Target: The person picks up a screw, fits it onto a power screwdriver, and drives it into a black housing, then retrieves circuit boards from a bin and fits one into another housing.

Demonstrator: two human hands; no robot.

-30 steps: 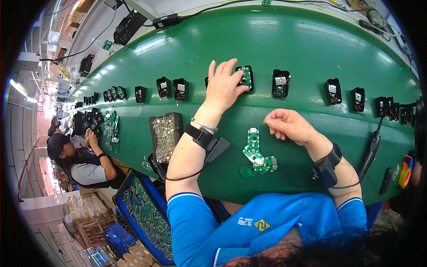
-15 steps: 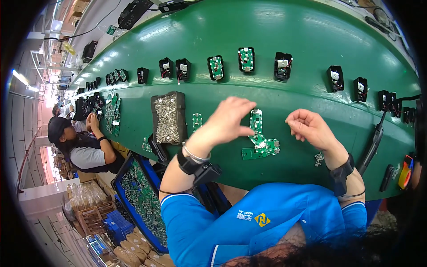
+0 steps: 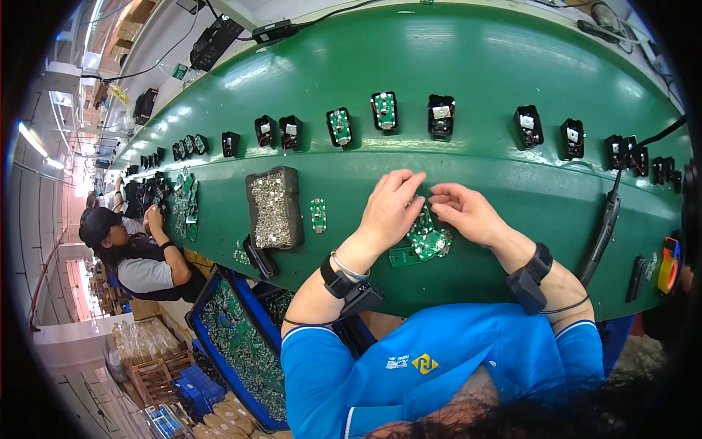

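Several green circuit boards (image 3: 430,244) lie overlapping on the green bench in front of me. My left hand (image 3: 391,211) has its fingers drawn together at the upper end of the topmost board and grips it there. Facing it from the other side of that board is my right hand (image 3: 474,214), its fingers bent and pressed together. Whatever is between the right fingertips is too small or hidden to make out. A single circuit board (image 3: 318,215) lies apart, left of my left hand.
A dark tray of small metal parts (image 3: 273,208) stands to the left. Black open housings (image 3: 384,111) line the raised far strip. A black electric screwdriver (image 3: 604,230) and a yellow-red tape roll (image 3: 668,265) are at right. A co-worker (image 3: 142,249) sits at far left, beside a blue-rimmed bin (image 3: 238,344).
My left hand has lowered and closed at the top board's end. My right hand has moved left toward it, so both are now close together. The view has shifted slightly.
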